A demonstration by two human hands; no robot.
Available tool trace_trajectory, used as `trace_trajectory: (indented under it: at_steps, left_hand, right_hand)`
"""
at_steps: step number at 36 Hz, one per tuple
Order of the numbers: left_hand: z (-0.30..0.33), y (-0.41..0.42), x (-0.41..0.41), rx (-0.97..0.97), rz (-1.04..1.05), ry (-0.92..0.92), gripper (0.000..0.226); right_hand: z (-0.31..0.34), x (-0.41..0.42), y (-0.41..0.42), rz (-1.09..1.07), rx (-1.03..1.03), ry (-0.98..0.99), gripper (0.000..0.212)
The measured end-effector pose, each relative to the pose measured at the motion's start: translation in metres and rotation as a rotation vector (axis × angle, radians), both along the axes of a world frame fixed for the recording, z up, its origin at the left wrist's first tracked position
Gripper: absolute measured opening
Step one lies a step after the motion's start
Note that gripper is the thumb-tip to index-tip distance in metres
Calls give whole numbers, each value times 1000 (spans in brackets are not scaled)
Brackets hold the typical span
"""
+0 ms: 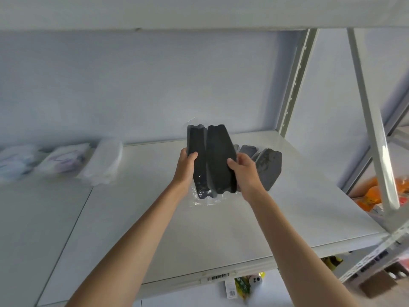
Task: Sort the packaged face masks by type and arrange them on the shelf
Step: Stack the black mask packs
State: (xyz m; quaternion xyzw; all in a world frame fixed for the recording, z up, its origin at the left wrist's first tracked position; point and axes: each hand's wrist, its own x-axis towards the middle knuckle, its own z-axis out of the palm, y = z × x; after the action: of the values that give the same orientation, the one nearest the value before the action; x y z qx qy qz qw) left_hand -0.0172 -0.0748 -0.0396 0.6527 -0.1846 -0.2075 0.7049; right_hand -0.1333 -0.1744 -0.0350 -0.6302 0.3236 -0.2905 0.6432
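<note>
I'm holding two black packs (212, 160) upright, left hand (184, 167) and right hand (243, 171) each gripping one; slippery film is risking a slide onto the grey packs (269, 167).

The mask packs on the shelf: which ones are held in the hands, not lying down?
The two black packs in the middle, gripped by the left hand and right hand. The grey packs and the white pack lie on the shelf.

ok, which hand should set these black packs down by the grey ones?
Right, probably. The right hand grips the black mask packs on the side nearest the grey mask packs lying on the shelf. The left hand would have to cross over.
</note>
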Motion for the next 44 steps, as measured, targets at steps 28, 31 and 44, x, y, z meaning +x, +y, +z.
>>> trace_trajectory:
  at_steps: [28, 31, 44]
  left_hand:
    - [-14, 13, 13, 2, 39, -71, 19]
    - [-14, 13, 14, 4, 38, -73, 19]
    - [-6, -1, 6, 26, 25, -25, 26]
  right_hand:
    - [-21, -43, -119, -139, -368, 1078, 82]
    - [-22, -50, -124, -183, -286, 845, 64]
    - [-13, -4, -6, 65, -155, 71, 51]
